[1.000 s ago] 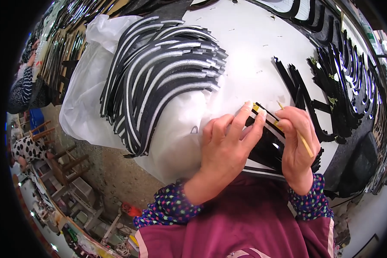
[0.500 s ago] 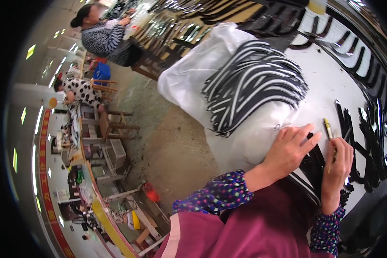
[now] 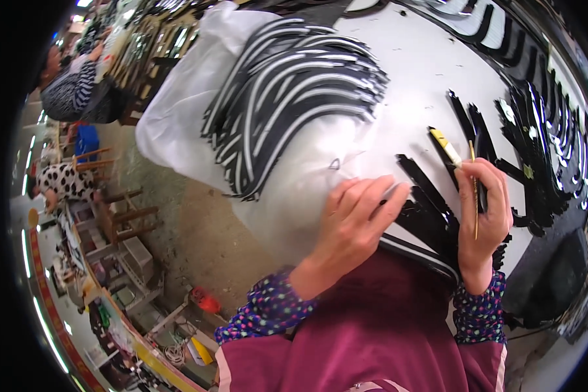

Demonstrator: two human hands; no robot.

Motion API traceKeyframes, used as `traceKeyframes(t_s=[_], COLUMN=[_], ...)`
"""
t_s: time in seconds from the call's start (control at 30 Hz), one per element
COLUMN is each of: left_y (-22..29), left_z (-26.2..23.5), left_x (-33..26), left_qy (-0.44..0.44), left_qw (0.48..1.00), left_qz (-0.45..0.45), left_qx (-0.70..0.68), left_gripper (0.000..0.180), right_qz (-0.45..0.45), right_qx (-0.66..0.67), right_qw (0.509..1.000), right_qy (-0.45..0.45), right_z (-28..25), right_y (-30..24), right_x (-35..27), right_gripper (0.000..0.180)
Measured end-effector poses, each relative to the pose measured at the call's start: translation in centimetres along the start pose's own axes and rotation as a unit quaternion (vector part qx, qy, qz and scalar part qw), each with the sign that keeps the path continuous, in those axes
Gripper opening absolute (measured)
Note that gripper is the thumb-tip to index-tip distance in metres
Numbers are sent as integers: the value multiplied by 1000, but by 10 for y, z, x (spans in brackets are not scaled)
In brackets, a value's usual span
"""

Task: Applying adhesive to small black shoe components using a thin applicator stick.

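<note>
My left hand (image 3: pixel 354 225) is bent over the white cloth, its fingers curled together at the left end of some black strips (image 3: pixel 431 212). A dark bit shows between those fingers, but what they grip is mostly hidden. One black strip with a white line (image 3: pixel 421 253) runs along my apron's edge, its left end passing behind this hand. My right hand (image 3: pixel 487 206) is closed around a thin brown stick (image 3: pixel 475 219). From its fingertips a yellow-and-white pen-like tool (image 3: pixel 445 146) points up and left, over a black strip.
A fanned pile of curved black strips with white lines (image 3: pixel 300 91) lies on white cloth (image 3: pixel 176 130) at far left. More black strips (image 3: pixel 532 144) lie on the white board (image 3: pixel 415 62) at right. Two people (image 3: pixel 78 91) (image 3: pixel 62 183) are at left, near wooden stools (image 3: pixel 134 222).
The view has swung right, so everything sits farther left in it. My hands stay by the black strips; the pen-like tool now shows more fully beyond my right fingertips.
</note>
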State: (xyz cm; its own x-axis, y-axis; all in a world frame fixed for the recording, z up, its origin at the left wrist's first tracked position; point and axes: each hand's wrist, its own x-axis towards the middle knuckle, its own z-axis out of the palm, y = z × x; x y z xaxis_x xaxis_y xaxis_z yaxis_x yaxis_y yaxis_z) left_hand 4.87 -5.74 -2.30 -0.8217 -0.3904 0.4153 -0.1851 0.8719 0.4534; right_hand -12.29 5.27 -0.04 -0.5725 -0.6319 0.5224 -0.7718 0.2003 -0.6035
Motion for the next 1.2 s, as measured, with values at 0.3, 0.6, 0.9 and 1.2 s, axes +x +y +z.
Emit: traceKeyframes(t_s=[0.3, 0.6, 0.9, 1.2], left_y=[5, 7, 1, 1], left_z=[1, 2, 1, 4], left_x=[7, 9, 11, 11], left_qy=[-46, -49, -69, -56], left_qw=[997, 996, 989, 989], left_qz=[-19, -36, 14, 23], left_qx=[55, 72, 132, 133], left_gripper=[48, 52, 36, 41], right_qz=[32, -15, -31, -35], right_qx=[27, 19, 3, -3], right_qw=[994, 994, 994, 994], right_qy=[-103, -105, -105, -103], right_z=[-9, 0, 2, 3], right_y=[-21, -12, -12, -12], right_x=[-8, -17, -17, -17], right_gripper=[24, 31, 34, 32])
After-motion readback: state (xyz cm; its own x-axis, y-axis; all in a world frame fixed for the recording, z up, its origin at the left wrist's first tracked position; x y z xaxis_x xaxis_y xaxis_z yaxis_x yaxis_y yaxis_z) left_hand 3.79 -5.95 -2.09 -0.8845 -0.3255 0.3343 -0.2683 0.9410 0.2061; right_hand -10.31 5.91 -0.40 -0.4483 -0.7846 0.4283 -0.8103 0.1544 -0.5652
